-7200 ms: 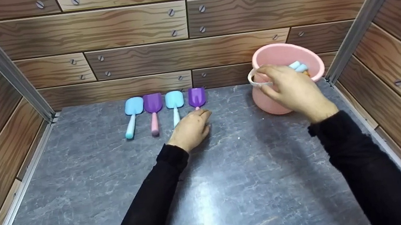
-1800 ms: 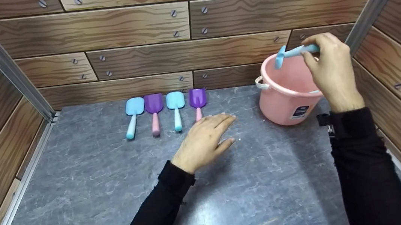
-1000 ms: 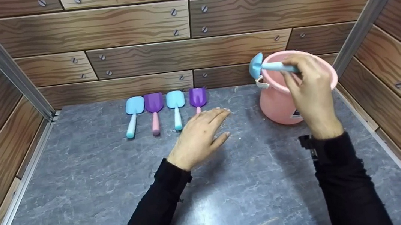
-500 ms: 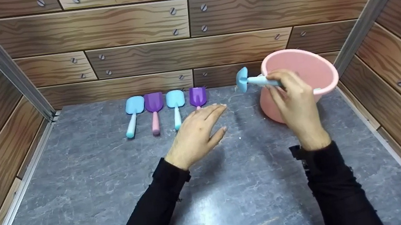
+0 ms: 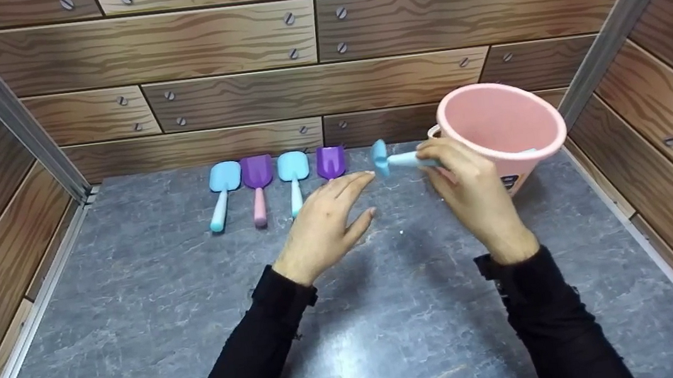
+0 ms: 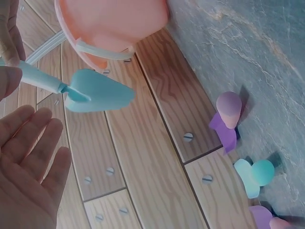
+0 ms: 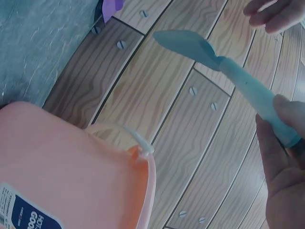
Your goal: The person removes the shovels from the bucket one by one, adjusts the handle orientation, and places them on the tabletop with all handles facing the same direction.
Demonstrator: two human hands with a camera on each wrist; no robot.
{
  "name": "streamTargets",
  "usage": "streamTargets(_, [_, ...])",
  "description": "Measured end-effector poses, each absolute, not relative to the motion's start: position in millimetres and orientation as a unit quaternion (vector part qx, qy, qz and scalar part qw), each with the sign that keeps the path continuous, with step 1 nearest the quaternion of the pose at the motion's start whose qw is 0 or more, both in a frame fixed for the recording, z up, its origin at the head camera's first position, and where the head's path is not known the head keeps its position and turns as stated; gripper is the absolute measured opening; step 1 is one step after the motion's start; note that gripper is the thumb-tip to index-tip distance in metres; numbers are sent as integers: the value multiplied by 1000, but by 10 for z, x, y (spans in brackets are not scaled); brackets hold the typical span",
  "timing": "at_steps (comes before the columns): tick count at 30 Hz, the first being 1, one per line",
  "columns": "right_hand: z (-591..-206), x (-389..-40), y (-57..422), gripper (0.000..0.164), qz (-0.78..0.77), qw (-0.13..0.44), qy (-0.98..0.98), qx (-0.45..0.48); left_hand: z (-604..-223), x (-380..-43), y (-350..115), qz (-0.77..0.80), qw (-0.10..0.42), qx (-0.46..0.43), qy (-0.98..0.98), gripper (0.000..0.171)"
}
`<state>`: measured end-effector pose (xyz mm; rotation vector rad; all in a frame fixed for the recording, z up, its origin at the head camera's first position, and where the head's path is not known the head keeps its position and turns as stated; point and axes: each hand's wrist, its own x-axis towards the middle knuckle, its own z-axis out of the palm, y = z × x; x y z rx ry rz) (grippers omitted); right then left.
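Note:
In the head view my right hand point(image 5: 477, 198) pinches a light blue toy trowel point(image 5: 403, 160) by its handle, blade pointing left. The trowel point(image 6: 97, 90) is in the air, with a pointed blade in the left wrist view. My left hand point(image 5: 325, 228) holds nothing; its fingers are extended over the handle of a purple toy shovel point(image 5: 331, 161), hiding most of it. That shovel ends a row of several, including a turquoise one point(image 5: 293, 166), a purple one with a pink handle point(image 5: 256, 171) and a blue one point(image 5: 225, 176) at the far left.
A pink bucket point(image 5: 498, 110) with a white handle stands at the back right, beside my right hand. Inside it a bit of light blue point(image 5: 528, 150) shows. Wood-patterned walls point(image 5: 231, 42) enclose the grey marbled table point(image 5: 154, 311) at the back and sides.
The right hand first reached into the bucket, then lifted the trowel out and has carried it left and lower, towards the row's right end. The left hand has shifted slightly left and back.

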<state>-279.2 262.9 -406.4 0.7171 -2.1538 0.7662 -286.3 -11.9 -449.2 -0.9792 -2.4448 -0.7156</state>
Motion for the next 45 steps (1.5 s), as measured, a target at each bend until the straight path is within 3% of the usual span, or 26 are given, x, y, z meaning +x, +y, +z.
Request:
streamTargets(8, [-4123, -2713, 2494, 26, 296, 333, -835, 322, -4508, -2862, -139, -289, 241, -362, -853, 53])
streamTargets(24, [-4164, -2729, 2518, 31, 267, 283, -797, 462, -4516, -2877, -136, -314, 243, -375, -838, 42])
streamTargets(45, [-4171, -2679, 2416, 38, 252, 315, -779, 481, -4449, -2879, -211, -341, 256, -377, -822, 32])
